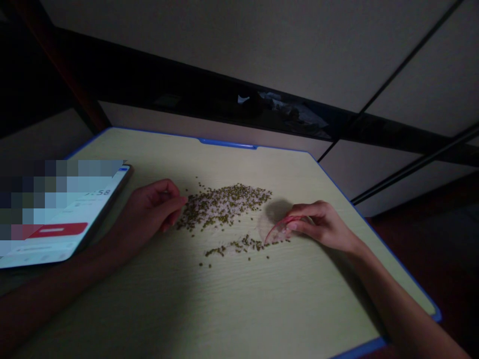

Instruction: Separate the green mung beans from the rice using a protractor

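On the table lies a pile of small green beans that look like mung beans [239,192], mixed with pale grains like rice [215,204]. A thinner line of beans [245,243] lies nearer to me. My left hand [159,202] is closed at the pile's left edge, thumb against curled fingers; whatever it holds, if anything, is hidden. To the right of the beans, my right hand [316,224] pinches a thin, clear piece with a curved red edge [275,230]. That piece is tilted, its lower end at the right end of the bean line.
A lit tablet [80,222] stands at the left, beside my left forearm. The pale table [224,309] has a blue rim and a blue handle-like strip [228,144] at its far edge. Beyond it are light cabinet fronts [232,45] and a dark open shelf [194,94].
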Action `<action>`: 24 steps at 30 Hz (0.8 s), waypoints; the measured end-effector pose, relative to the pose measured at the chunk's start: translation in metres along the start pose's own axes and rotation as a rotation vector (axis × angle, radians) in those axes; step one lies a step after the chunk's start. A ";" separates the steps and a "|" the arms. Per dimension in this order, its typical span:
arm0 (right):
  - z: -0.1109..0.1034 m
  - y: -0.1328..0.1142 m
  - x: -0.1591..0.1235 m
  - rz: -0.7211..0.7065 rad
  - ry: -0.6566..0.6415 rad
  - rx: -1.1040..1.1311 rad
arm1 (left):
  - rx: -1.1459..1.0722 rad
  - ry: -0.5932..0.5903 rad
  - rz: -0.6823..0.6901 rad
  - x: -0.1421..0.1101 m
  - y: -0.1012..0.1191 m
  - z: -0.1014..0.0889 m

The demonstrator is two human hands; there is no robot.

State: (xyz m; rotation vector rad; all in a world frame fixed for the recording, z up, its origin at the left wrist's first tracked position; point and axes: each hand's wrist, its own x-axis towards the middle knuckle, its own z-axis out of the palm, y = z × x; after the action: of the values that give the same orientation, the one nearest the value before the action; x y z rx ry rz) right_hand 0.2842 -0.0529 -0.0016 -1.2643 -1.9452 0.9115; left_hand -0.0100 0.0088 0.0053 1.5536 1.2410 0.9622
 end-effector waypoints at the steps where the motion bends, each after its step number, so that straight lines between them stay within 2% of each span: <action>1: 0.000 0.000 0.000 0.003 -0.002 0.002 | 0.004 -0.003 -0.001 0.000 0.000 0.000; 15: 0.000 -0.004 -0.001 -0.001 -0.093 0.064 | 0.000 0.001 -0.012 0.000 -0.001 0.000; 24: 0.000 -0.004 -0.002 0.004 -0.079 0.019 | -0.002 -0.002 0.013 0.000 -0.003 -0.001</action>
State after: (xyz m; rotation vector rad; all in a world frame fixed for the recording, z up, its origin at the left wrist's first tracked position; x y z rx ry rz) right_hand 0.2826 -0.0561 0.0019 -1.2385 -1.9910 0.9930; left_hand -0.0113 0.0093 0.0030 1.5621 1.2296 0.9698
